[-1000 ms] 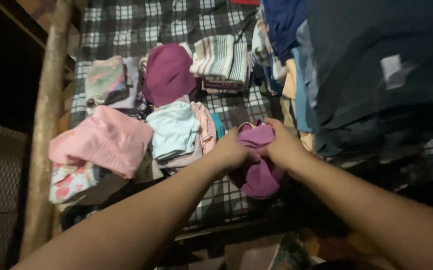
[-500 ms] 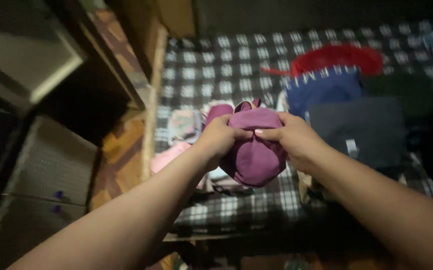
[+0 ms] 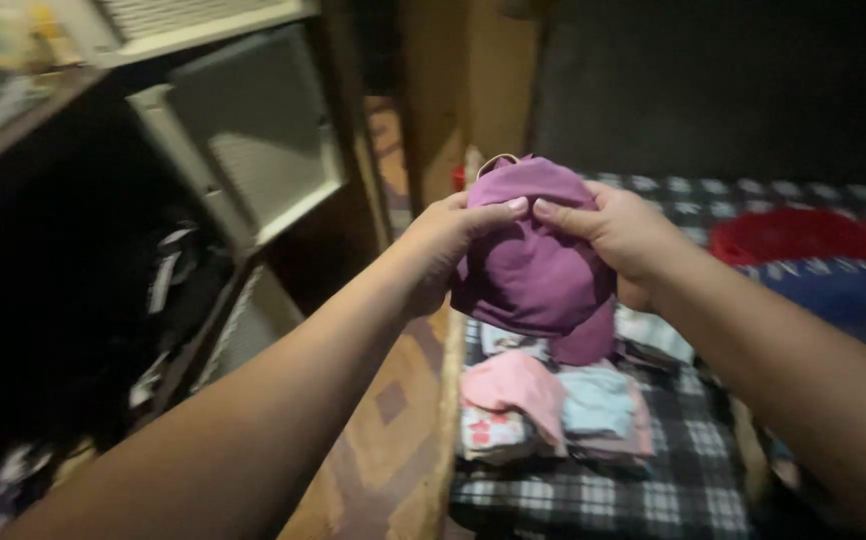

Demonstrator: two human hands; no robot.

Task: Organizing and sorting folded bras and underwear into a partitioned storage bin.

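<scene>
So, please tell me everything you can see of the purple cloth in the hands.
The purple cloth is a soft, plain garment that looks like knit fabric, bunched into a rounded bundle. A thin pale loop sticks out at its top, and a fold hangs down at the lower right. It is held up in the air above the checked bed and its small folded clothes. The left hand grips its left side and the right hand its right, fingertips nearly meeting on the front.

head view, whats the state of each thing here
purple garment: bunched, lifted off the bed, held by both hands
left hand: gripping the garment
right hand: gripping the garment
pink garment: folded, lying on the bed
checked blanket: spread flat
cabinet door: open
</scene>
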